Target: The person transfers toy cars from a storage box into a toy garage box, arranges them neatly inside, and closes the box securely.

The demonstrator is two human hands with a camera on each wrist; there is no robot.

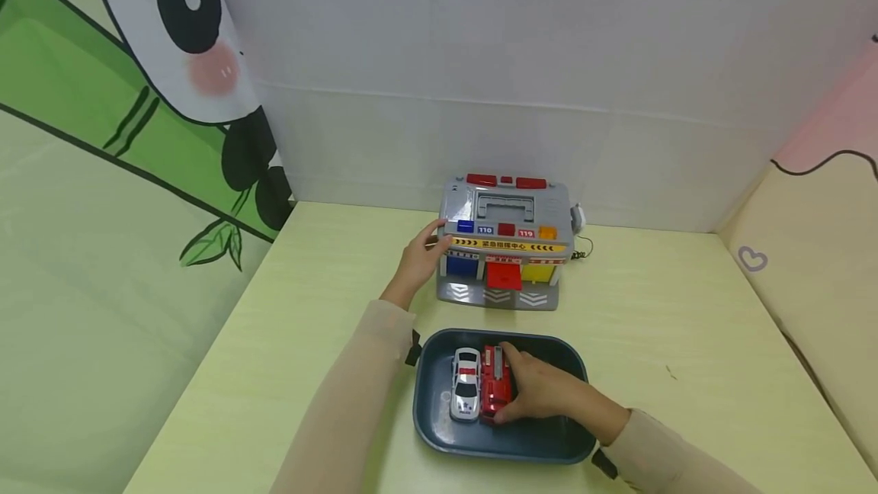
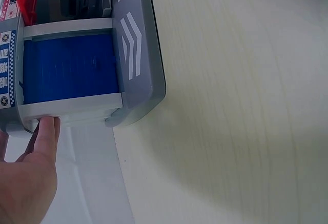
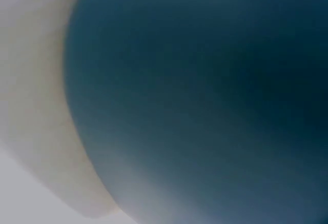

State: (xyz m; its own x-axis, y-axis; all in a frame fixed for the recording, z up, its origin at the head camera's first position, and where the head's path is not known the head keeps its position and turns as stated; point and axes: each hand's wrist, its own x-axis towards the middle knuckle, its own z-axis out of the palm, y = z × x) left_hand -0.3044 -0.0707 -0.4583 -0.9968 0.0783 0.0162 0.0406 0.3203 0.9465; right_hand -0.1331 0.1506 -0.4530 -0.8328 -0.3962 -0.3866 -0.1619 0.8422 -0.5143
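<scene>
A grey toy rescue station (image 1: 506, 208) stands at the back of the table, its blue door (image 2: 72, 67) down and the red middle door (image 1: 504, 276) swung outward. My left hand (image 1: 415, 259) rests against its left front corner, with extended fingers (image 2: 47, 134) touching the side wall. In the dark blue tray (image 1: 428, 425), my right hand (image 1: 542, 387) holds a red toy fire truck (image 1: 495, 383) between thumb and fingers. A white toy police car (image 1: 466, 385) lies right beside the truck. The right wrist view shows only blurred tray wall (image 3: 169, 101) and table.
A keyring-like cord (image 1: 583, 248) hangs at the station's right side, below a white knob (image 1: 578, 217). Behind the pale table (image 1: 686, 341) rises a white cloth wall (image 1: 535, 59), with printed cloth at left and right.
</scene>
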